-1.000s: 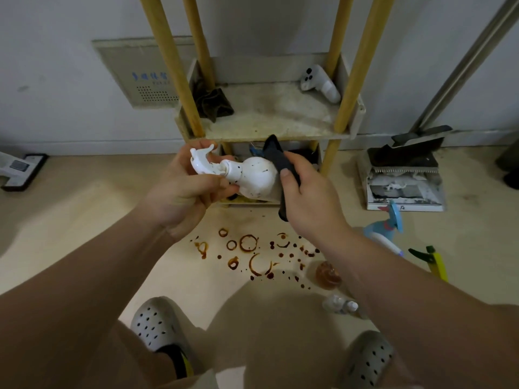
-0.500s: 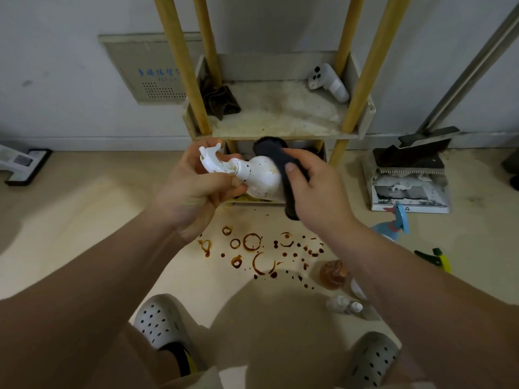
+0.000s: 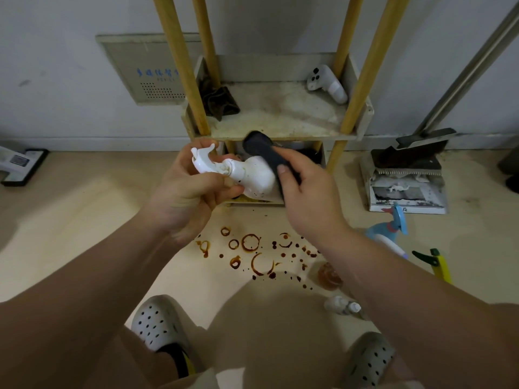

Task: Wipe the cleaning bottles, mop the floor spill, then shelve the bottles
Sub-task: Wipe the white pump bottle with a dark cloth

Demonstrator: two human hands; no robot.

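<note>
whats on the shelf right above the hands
A crumpled dark rag by the left post and a white object lying back right. The tier below is mostly hidden behind the white bottle and dark cloth.

Floor (image 3: 70, 220) with brown spill (image 3: 252, 248); shelf (image 3: 280, 116) with dark rag (image 3: 220, 101), white sprayer (image 3: 327, 82)
</note>
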